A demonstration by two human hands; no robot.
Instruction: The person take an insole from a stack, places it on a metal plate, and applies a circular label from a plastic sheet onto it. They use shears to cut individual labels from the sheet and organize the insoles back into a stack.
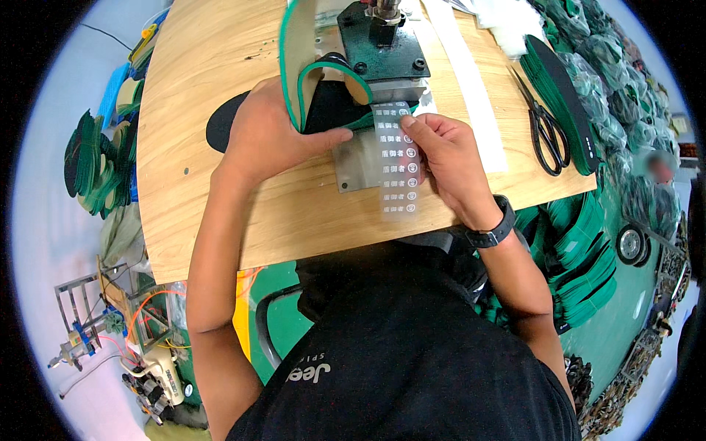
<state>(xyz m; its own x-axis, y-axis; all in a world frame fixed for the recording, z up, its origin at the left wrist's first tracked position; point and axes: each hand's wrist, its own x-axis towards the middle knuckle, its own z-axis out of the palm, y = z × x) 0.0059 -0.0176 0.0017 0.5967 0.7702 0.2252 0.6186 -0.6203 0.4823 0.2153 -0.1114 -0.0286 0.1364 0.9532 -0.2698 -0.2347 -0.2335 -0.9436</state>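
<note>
My left hand (268, 136) grips a green-edged shoe insole (292, 62), its fingers partly hidden behind it and its thumb pointing right. The insole is bent up, with a curled end beside the press head. A black insole surface (226, 121) lies flat under and left of that hand. Between thumb and fingers, my right hand (445, 151) pinches a clear strip of white printed labels (397, 173). The strip's upper end reaches the metal block of a press (397, 90), over the insole's edge. Below the press head is a metal base plate (357, 165).
Black-handled scissors (548, 136) and a stack of insoles (562, 110) lie on the right of the wooden table (191, 198). A white strip (471, 88) runs beside the press. More insoles hang past the left edge (95, 162) and are piled at the lower right (585, 253).
</note>
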